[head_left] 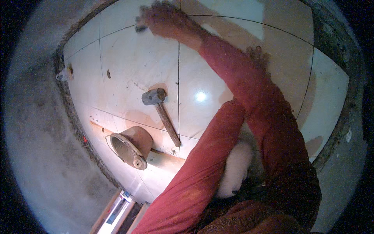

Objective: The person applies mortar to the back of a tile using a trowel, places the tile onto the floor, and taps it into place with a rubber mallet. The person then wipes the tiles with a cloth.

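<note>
Stretched far across the floor from the right, my right hand (pixel 161 18) is over the pale tiles (pixel 140 66) at the top, palm down. Its fingers look spread, though blurred; a dark spot by the nearest fingertips cannot be made out. Beyond my red right sleeve, the fingers of what appears to be my left hand (pixel 258 58) lie flat and apart on the tile; the rest of it is hidden. A mallet (pixel 154 96) with a dark cylindrical head and wooden handle lies on the tiles, apart from both hands.
A dirty bucket (pixel 142 140) lies tipped near a wooden strip (pixel 165 159). A level (pixel 117 210) is at the lower left. Crumpled clear plastic (pixel 64 74) sits by the left wall (pixel 31 101). Rough, untiled gaps border the floor. A red-clothed limb (pixel 194 167) crosses the foreground.
</note>
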A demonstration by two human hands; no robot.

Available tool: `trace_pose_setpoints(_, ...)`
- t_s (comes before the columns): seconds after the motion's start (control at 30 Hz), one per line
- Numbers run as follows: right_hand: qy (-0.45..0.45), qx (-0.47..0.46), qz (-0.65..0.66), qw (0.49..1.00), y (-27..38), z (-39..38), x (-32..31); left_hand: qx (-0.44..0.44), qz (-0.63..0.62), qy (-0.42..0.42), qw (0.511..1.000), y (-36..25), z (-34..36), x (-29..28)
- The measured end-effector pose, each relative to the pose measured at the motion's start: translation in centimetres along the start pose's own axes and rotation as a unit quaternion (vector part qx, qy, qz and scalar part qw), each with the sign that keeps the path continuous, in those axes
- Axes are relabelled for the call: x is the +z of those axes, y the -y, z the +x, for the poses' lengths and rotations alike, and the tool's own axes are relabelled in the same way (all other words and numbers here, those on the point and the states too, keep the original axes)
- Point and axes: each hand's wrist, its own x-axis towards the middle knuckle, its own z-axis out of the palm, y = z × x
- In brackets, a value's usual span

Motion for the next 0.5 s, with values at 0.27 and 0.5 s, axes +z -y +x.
trace_pose_setpoints(0.27, -0.183, 0.185, -0.219, 0.94, -15.0, -3.1, -3.1, 0.076, -0.04, -0.052, 0.995, -1.3, -2.2, -1.7)
trace_pose_setpoints(0.5, 0.121, 0.202, -0.413, 0.88, -30.6, -23.0, -18.5, 0.15, 0.287, -0.079, 0.943, -1.1, -0.8, -0.8)
